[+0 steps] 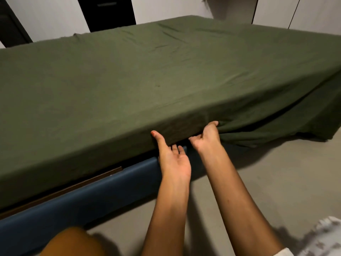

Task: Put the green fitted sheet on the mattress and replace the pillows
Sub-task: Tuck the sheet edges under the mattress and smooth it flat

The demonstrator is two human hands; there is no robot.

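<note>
The green fitted sheet (166,71) covers the top of the mattress and hangs down its near side. At the right corner the sheet drapes loose to the floor (295,126). My left hand (173,159) is palm up at the lower edge of the mattress, thumb pressed on the sheet and fingers curled under the edge. My right hand (208,135) grips a bunched fold of the sheet's hem just beside it. No pillows are in view.
A blue padded bed frame (83,198) runs below the mattress, with a brown slat edge (73,187) showing. Grey floor (276,182) lies to the right. A white patterned cloth (323,237) sits at the bottom right. White walls and a dark doorway (107,12) stand behind.
</note>
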